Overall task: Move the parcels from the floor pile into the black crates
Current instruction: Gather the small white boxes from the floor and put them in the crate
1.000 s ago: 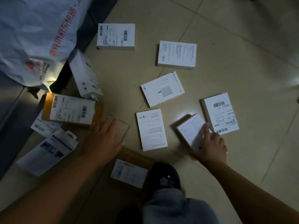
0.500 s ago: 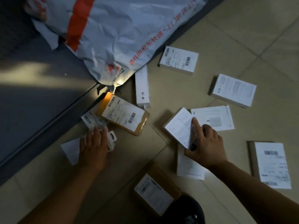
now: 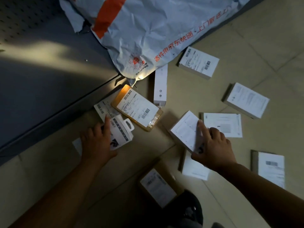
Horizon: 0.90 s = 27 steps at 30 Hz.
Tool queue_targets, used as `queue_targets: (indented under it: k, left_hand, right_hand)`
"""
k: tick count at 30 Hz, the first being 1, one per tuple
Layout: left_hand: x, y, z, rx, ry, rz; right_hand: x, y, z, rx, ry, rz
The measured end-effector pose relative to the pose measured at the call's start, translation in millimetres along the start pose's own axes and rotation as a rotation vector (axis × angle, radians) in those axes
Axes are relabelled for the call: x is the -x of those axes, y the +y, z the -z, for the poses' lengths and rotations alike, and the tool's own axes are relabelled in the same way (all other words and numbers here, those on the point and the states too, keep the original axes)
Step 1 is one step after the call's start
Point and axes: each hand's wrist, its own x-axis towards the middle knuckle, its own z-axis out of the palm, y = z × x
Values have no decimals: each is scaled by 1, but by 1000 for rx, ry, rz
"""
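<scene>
Several parcels lie scattered on the tiled floor. My left hand (image 3: 97,142) grips a small white hang-tab package (image 3: 122,129), its index finger stretched along the top. My right hand (image 3: 213,148) holds a white box (image 3: 183,129) tilted up off the floor, index finger on its face and thumb at its near corner. Between the hands lies an orange-brown parcel (image 3: 138,107) with a white barcode label. A flat labelled envelope (image 3: 102,109) shows beside my left fingertip. No black crate is plainly in view.
A big crumpled grey courier bag (image 3: 156,30) with red print covers the top. A dark grey surface (image 3: 41,79) fills the left. More white boxes (image 3: 199,62) (image 3: 246,100) (image 3: 222,125) (image 3: 269,167), a brown carton (image 3: 158,185) and a black shoe (image 3: 189,209) surround the hands.
The view swung left and up toward the courier bag. My right hand carried the white box leftward. My left hand moved from the floor onto the hang-tab package and took hold of it.
</scene>
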Motion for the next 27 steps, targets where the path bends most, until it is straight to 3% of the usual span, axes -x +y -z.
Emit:
queue_targets:
  k: [8,13,19,27]
  left_hand:
    - [131,30,158,48,4,-165]
    - [200,48,295,4,72,-323]
    - [285,75,477,-56,210,-533]
    - [424,191,628,-174,353,-849]
  right_hand:
    - [152,-34,149,-77,-5,-38]
    - [257,-57,276,-71,105,-36]
    - [398,-62,428,-139,260,-178]
    - [617,-19,522,-162,518,-426]
